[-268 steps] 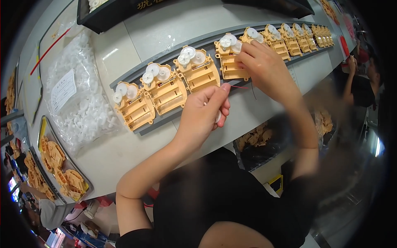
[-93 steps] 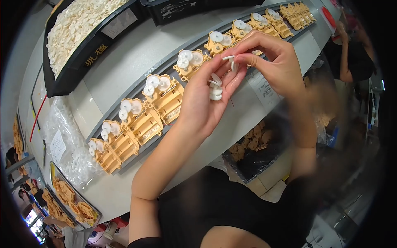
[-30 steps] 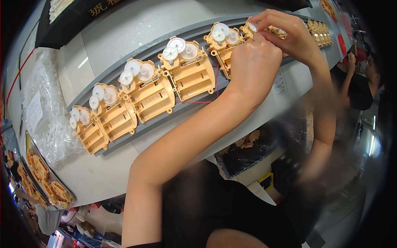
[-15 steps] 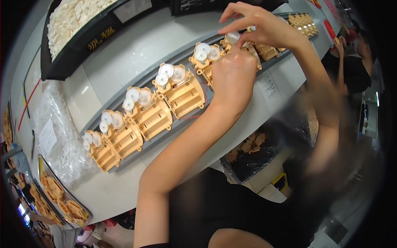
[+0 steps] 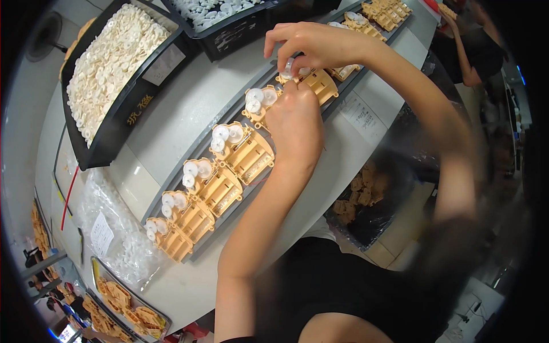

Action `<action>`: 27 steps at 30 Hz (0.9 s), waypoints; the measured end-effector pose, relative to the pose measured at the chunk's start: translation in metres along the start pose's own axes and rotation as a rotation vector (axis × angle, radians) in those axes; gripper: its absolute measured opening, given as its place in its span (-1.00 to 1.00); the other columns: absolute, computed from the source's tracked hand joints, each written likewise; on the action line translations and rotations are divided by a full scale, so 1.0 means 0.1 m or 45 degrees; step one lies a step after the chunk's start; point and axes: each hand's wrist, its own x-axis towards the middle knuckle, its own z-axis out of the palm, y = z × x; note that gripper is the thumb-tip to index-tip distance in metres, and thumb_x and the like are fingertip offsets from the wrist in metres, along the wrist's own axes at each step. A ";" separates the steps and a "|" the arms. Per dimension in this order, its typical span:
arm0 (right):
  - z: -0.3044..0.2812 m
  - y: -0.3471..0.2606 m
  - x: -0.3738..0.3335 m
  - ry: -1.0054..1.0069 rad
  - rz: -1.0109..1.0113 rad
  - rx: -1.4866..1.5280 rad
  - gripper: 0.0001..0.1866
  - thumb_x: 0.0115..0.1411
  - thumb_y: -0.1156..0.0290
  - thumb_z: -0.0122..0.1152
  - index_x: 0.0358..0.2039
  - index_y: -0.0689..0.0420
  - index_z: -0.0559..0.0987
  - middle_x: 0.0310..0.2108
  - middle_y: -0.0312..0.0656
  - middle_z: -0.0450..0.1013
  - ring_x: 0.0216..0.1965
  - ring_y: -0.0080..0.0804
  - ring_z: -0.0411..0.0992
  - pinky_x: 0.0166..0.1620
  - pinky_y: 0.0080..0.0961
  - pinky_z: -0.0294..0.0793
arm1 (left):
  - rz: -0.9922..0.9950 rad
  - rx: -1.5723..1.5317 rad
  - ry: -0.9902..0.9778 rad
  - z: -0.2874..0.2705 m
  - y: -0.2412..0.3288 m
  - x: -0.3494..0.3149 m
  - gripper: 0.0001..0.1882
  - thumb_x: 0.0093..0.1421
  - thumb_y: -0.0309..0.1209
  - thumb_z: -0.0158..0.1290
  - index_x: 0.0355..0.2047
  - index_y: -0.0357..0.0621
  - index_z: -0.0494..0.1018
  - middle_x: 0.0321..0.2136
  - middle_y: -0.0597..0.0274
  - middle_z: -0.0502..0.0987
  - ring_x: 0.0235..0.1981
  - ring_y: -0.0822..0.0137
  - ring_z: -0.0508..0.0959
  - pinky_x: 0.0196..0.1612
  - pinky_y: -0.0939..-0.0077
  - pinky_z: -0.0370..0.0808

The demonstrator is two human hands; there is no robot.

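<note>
A row of tan plastic housings (image 5: 222,191), each with white gears (image 5: 190,173) at one end, lies along a long grey tray (image 5: 163,204). My left hand (image 5: 297,123) is closed, its fingertips down at one housing in the upper part of the row; what they pinch is hidden. Just beyond it, my right hand (image 5: 320,46) arches over the same spot, thumb and finger closed on a translucent white gear (image 5: 290,67) just over a housing (image 5: 321,87).
Behind the row stand a black bin of small cream parts (image 5: 114,63) and another black bin of white parts (image 5: 220,12). A clear bag (image 5: 117,228) lies at left, near a tray of tan parts (image 5: 128,303). Below the table edge sits a dark-lined container (image 5: 366,223). A co-worker (image 5: 466,57) is at right.
The view has swung, so the row sits lower and more of the bins shows. Both my hands stay close together over the row; the right now has its fingertips round a gear.
</note>
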 end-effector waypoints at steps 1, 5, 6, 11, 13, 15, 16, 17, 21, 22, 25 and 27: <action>-0.01 0.01 -0.03 0.008 0.006 0.000 -0.73 -0.12 0.54 0.37 -0.32 0.17 0.59 -0.10 -0.20 0.39 -0.06 -0.26 0.38 -0.05 -0.41 0.44 | -0.015 -0.019 0.003 -0.01 0.00 0.00 -0.96 -0.06 -0.60 0.08 -0.56 -0.36 0.48 -0.46 -0.06 0.53 -0.51 0.05 0.61 -0.47 0.26 0.54; -0.12 -0.03 -0.20 0.419 -0.178 -0.066 -0.72 -0.03 0.52 0.32 -0.23 0.16 0.60 -0.15 -0.20 0.43 -0.11 -0.29 0.43 -0.05 -0.45 0.45 | -0.020 -0.193 0.106 -0.19 0.00 0.04 -0.86 0.06 -0.51 0.08 -0.47 -0.40 0.51 -0.46 -0.06 0.53 -0.54 0.04 0.58 -0.47 0.26 0.50; -0.12 -0.09 -0.23 0.644 -0.233 0.003 -0.74 -0.01 0.49 0.32 -0.24 0.16 0.61 -0.20 -0.20 0.45 -0.12 -0.31 0.45 -0.06 -0.47 0.45 | -0.171 -0.498 0.093 -0.32 0.00 0.09 -0.80 0.13 -0.46 0.06 -0.40 -0.43 0.52 -0.48 -0.01 0.52 -0.57 0.10 0.55 -0.47 0.30 0.48; -0.04 -0.60 -0.59 0.894 -0.193 0.123 -0.68 0.00 0.57 0.31 -0.17 0.21 0.58 -0.16 -0.11 0.47 -0.13 -0.23 0.45 -0.10 -0.41 0.44 | -0.947 -2.978 -0.510 -0.48 -0.36 0.17 -0.48 0.37 -0.16 -0.26 0.05 -0.41 0.37 -0.24 0.08 0.53 -0.29 0.30 0.53 -0.31 0.45 0.52; 0.05 -0.76 -0.68 0.945 -0.135 0.078 -0.69 -0.02 0.58 0.32 -0.19 0.19 0.59 -0.18 -0.13 0.49 -0.16 -0.24 0.45 -0.10 -0.42 0.43 | -1.074 -2.987 -0.400 -0.58 -0.10 0.20 -0.46 0.38 -0.16 -0.30 0.12 -0.41 0.28 -0.13 0.04 0.48 -0.17 0.27 0.50 -0.19 0.44 0.51; 0.14 -0.80 -0.67 0.960 -0.136 0.017 -0.71 -0.05 0.57 0.33 -0.24 0.19 0.59 -0.18 -0.14 0.48 -0.17 -0.23 0.44 -0.12 -0.40 0.43 | -1.206 -2.983 -0.268 -0.58 -0.02 0.17 -0.43 0.39 -0.16 -0.34 0.19 -0.42 0.19 -0.01 -0.01 0.43 -0.05 0.25 0.47 -0.07 0.43 0.50; 0.16 -0.81 -0.68 0.960 -0.132 -0.051 -0.72 -0.06 0.57 0.34 -0.26 0.19 0.59 -0.19 -0.15 0.48 -0.18 -0.22 0.44 -0.12 -0.38 0.43 | -1.098 -3.060 -0.366 -0.52 -0.05 0.14 -0.42 0.39 -0.15 -0.37 0.21 -0.41 0.16 0.06 -0.02 0.36 0.01 0.23 0.43 -0.01 0.42 0.46; 0.18 -0.83 -0.68 0.959 -0.127 -0.118 -0.73 -0.08 0.56 0.34 -0.28 0.19 0.59 -0.19 -0.16 0.48 -0.18 -0.21 0.44 -0.13 -0.37 0.43 | -0.987 -3.132 -0.467 -0.46 -0.06 0.11 -0.40 0.40 -0.14 -0.39 0.24 -0.40 0.12 0.14 -0.04 0.30 0.08 0.20 0.39 0.06 0.41 0.41; 0.18 -0.83 -0.77 0.905 -0.056 -0.241 -0.76 -0.07 0.51 0.34 -0.33 0.20 0.57 -0.30 -0.19 0.49 -0.27 -0.20 0.46 -0.18 -0.33 0.46 | -0.778 -3.506 -0.622 -0.32 -0.04 0.07 -0.39 0.41 -0.11 -0.43 0.24 -0.40 0.12 0.15 -0.04 0.29 0.07 0.19 0.40 0.08 0.38 0.39; 0.17 -0.81 -0.79 0.903 -0.052 -0.238 -0.76 -0.07 0.51 0.34 -0.33 0.20 0.57 -0.30 -0.19 0.49 -0.27 -0.20 0.46 -0.18 -0.33 0.46 | -0.797 -3.474 -0.620 -0.29 -0.03 0.07 -0.39 0.41 -0.11 -0.43 0.24 -0.40 0.12 0.13 -0.02 0.31 0.06 0.20 0.40 0.09 0.40 0.38; 0.16 -0.76 -0.85 0.788 -0.052 -0.296 -0.79 -0.05 0.49 0.33 -0.35 0.21 0.56 -0.33 -0.18 0.48 -0.33 -0.19 0.46 -0.23 -0.36 0.47 | -0.916 -3.258 -0.554 -0.25 0.09 0.08 -0.40 0.41 -0.11 -0.43 0.23 -0.40 0.12 0.07 0.01 0.35 0.03 0.23 0.41 0.09 0.43 0.37; 0.17 -0.72 -0.88 0.759 -0.070 -0.222 -0.80 -0.03 0.56 0.30 -0.33 0.23 0.57 -0.32 -0.15 0.50 -0.32 -0.21 0.48 -0.26 -0.42 0.48 | -1.007 -3.073 -0.483 -0.27 0.19 0.10 -0.40 0.41 -0.12 -0.43 0.22 -0.39 0.13 0.04 0.03 0.37 0.01 0.26 0.41 0.09 0.45 0.37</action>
